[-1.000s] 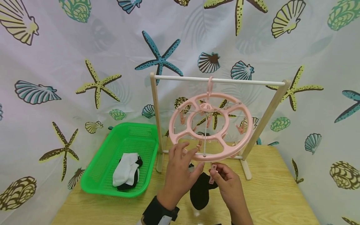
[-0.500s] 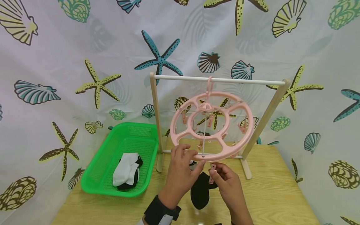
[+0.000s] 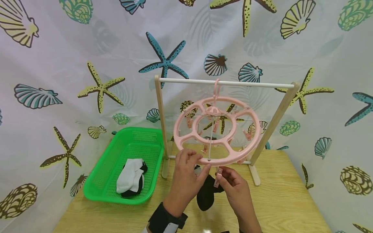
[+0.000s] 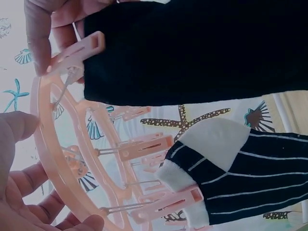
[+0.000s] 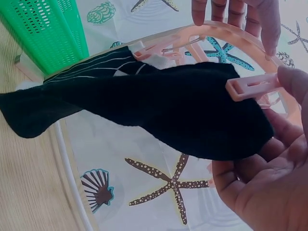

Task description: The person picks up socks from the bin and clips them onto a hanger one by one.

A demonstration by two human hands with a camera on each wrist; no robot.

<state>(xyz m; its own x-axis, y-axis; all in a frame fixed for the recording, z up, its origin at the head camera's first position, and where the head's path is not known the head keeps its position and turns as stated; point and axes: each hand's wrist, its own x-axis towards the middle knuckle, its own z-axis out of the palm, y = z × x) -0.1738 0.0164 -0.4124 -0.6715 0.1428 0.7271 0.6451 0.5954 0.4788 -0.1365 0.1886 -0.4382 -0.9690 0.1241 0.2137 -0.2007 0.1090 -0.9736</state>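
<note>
A round pink drying hanger (image 3: 254,142) hangs by its hook from a rack. My left hand (image 3: 185,181) grips the near part of its rim, thumb on one side and fingers on the other. Just to the right, my right hand (image 3: 236,187) pinches a pink clothespin (image 5: 252,87) between thumb and fingers. The clothespin is on the edge of a black sock (image 5: 159,108), whose rest hangs down below the hanger. Beside it, a dark sock with white stripes and a white heel (image 4: 260,168) hangs from two other clothespins, as the left wrist view shows.
The rack has a white top bar (image 3: 256,84) and wooden posts, standing on a wooden table (image 3: 288,200). At the left is a green basket (image 3: 96,176) with white and black socks (image 3: 129,178) inside. A patterned curtain (image 3: 73,113) hangs behind.
The hanger has swung slightly to the left. My right hand, the clothespin and the black sock have shifted a little up and left; my left hand keeps its grip on the rim.
</note>
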